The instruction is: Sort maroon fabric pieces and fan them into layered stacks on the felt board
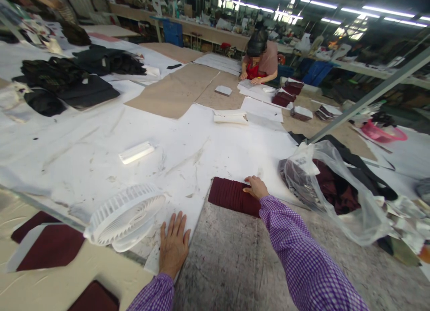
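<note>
A row of dark maroon fabric pieces [231, 195], folded or layered close together, lies at the far edge of a worn grey board [228, 253]. My right hand [256, 187] rests on the right end of this row, its fingers curled over the top; whether it grips any piece I cannot tell. Flat on the white paper [188, 212] beside the board's left edge, my left hand [174, 244] has its fingers spread and holds nothing. Just left of it stands a white plastic slatted basket [126, 217], lying tilted.
A clear plastic bag [336, 190] with dark cloth sits right of my right arm. Maroon pieces [50, 246] lie lower left. Black garments [67, 80] are heaped at far left. Across the table a person [260, 60] bends over paper near maroon stacks [285, 96]. A metal pole [372, 89] slants at right.
</note>
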`<state>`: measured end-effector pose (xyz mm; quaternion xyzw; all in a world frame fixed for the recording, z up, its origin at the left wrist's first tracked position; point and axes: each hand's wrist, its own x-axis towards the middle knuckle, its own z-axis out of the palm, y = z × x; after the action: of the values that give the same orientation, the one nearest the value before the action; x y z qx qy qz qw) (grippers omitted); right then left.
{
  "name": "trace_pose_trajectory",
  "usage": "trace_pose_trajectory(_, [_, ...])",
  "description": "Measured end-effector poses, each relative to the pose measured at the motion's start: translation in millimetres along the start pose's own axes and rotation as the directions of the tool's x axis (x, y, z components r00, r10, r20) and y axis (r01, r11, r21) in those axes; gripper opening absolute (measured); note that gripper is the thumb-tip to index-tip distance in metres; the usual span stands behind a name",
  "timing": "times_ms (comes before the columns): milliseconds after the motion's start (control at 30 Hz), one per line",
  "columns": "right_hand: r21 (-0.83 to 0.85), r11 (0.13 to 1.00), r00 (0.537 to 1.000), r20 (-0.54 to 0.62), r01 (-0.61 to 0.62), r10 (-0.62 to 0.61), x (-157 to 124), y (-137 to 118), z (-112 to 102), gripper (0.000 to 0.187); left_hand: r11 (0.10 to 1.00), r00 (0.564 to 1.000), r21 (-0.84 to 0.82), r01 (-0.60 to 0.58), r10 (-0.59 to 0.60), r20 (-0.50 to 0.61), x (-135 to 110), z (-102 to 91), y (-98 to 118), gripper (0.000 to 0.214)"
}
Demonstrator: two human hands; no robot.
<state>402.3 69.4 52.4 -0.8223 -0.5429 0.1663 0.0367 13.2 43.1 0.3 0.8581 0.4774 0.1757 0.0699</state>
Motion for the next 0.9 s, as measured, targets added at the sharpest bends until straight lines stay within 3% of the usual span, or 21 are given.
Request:
trace_pose_trajectory(200, [0.178, 0.984, 0.967, -0.251, 0.013, 0.033, -17.3, 29.4, 10.7, 0.028, 0.999, 1.000, 0.039, -0.017, 0.017, -0.004, -0.8, 2.1, -1.5, 0.048])
trace_pose_trajectory(333, [0.267, 0.964, 0.947, -0.309, 0.002, 0.084, -34.8, 49.4, 19.3, 0.027, 0.999, 1.000, 0.037, -0.014, 0.014, -0.003, -1.3, 1.5, -1.1, 0.048])
trace_pose_trajectory(600, [0.314, 0.947, 0.941, -0.297, -0.065, 0.163, -41.1, 60.7, 19.4, 0.035, 1.000, 0.999, 0.001, -0.020, 0.020, -0.036, -1.8, 2.5, -1.8, 0.049])
trace_pose_trajectory(733, [0.311, 0.948, 0.967, -0.214, -0.069, 0.140, -28.3, 58.5, 15.4, 0.039, 1.000, 0.999, 0.004, -0.023, 0.023, -0.029, -1.9, 4.1, -2.5, 0.049])
trace_pose_trajectory(900, [0.376, 0.918, 0.981, -0.089, -0.127, 0.172, -11.1, 59.0, 10.7, 0.030, 1.000, 1.000, 0.013, -0.020, 0.020, -0.024, -0.8, 2.8, -1.9, 0.049])
